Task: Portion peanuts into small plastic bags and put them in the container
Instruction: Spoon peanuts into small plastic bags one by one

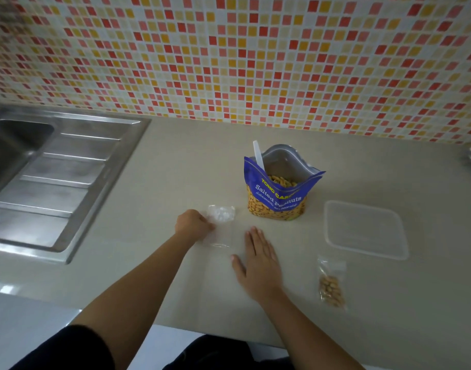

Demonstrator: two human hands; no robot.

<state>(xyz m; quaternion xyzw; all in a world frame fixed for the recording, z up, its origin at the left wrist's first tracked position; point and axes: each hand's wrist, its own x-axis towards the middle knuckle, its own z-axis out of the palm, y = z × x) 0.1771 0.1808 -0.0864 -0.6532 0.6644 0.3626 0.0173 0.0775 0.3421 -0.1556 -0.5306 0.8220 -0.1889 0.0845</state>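
Standing open near the middle of the worktop (pixel 175 161): a blue peanut pouch (pixel 278 190) printed "Salted Peanuts", nuts visible inside, a white spoon handle (pixel 258 154) poking up from its left corner. To its right, apart from it: a clear, shallow plastic container (pixel 365 229), seemingly holding nothing. Nearer the worktop's front edge, just below that container: one small filled bag (pixel 332 285), peanuts gathered in its lower half, lying flat. Left of the pouch: a small crumpled bundle of clear bags (pixel 221 213), and directly in front of it a flat empty plastic bag (pixel 218 237), hard to make out against the pale surface. Nothing lying between the hands and the pouch.

Smooth beige stone-like surface, backed by a wall of small mosaic tiles (pixel 255 62) in red, pink, yellow and cream. On the far left, set into the worktop: a stainless steel sink (pixel 15 145) with a ribbed drainer (pixel 58 182).

Left hand (pixel 193 222) reaching forward, fingers curled, pinching the left edge of the empty bag. Right hand (pixel 257 260) released, palm down, fingers straight and together, lying flat on the worktop just right of that bag, grasping nothing. Both forearms bare, dark sleeves at the bottom edge.
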